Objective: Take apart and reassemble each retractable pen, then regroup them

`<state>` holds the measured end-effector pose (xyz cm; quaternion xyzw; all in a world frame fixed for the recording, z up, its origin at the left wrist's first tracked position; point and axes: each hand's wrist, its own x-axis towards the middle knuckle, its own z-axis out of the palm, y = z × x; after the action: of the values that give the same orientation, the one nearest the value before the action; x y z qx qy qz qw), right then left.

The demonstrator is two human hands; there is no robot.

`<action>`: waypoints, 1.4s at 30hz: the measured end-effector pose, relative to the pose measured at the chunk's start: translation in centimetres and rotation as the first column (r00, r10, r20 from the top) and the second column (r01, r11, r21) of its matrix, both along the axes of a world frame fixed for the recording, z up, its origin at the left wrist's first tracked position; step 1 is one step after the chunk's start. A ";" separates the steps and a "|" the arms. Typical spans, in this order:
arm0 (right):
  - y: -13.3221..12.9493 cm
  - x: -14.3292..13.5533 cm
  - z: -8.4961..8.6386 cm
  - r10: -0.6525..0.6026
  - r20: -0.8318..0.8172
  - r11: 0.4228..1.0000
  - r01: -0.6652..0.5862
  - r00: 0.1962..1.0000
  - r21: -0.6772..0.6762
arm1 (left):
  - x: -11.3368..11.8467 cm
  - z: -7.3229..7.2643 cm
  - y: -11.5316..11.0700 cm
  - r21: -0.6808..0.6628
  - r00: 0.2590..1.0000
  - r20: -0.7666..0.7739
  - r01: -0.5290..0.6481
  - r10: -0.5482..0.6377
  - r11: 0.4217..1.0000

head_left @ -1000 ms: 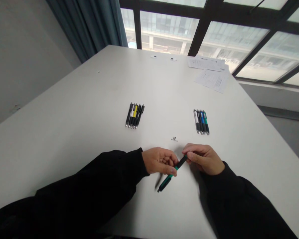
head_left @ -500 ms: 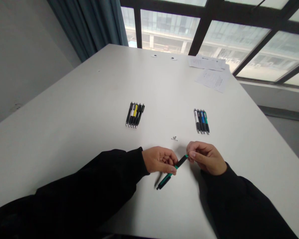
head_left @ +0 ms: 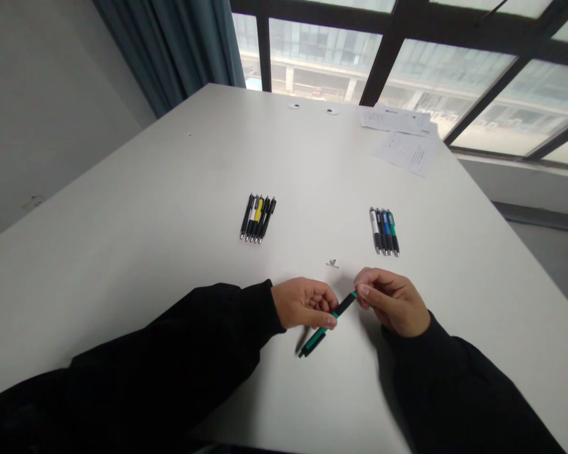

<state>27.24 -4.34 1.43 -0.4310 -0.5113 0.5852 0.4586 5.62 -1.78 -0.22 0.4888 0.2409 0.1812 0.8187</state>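
A green and black pen slants between my hands above the near part of the white table. My left hand grips its barrel between thumb and fingers. At the pen's upper right end, the thumb and fingers of my right hand pinch the tip; what lies inside that pinch is partly hidden. Just beyond my hands lie small parts, too small to name. Farther left is a row of several pens, one of them yellow. Another row of several pens, white, black, blue and green, lies to the right.
Papers lie at the table's far right corner. Two small white objects sit near the far edge. Beyond the table are a blue curtain and a window.
The pen's lower left end has risen slightly in the view. Both hands keep nearly the same place and grip.
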 end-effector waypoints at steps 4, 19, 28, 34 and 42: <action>0.0 0.2 -0.3 -0.038 0.039 0.999 0.036 0.999 0.038 | 0.1 0.2 0.1 0.000 1.000 -0.002 -0.016 0.016 1.000; -1.6 -1.0 6.4 -0.040 0.349 0.915 -0.106 0.936 0.390 | -0.8 2.1 -0.4 0.677 0.968 0.119 -0.241 0.220 0.695; -3.4 -3.2 10.8 -0.233 0.615 0.731 -0.281 0.753 0.622 | -1.6 3.9 -2.1 0.939 0.854 0.285 -0.340 0.436 0.054; -4.5 -4.2 11.4 -0.305 0.667 0.716 -0.297 0.680 0.631 | -1.3 3.8 -2.3 0.934 0.797 0.332 -0.352 0.504 -0.057; -5.0 -4.6 11.2 -0.359 0.664 0.699 -0.282 0.656 0.657 | -0.8 2.9 -2.6 0.928 0.849 0.333 -0.373 0.410 0.019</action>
<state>22.64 -9.30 12.62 -0.4317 -0.8274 0.0946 0.3466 4.79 -4.36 2.65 0.8128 0.2012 0.5021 0.2163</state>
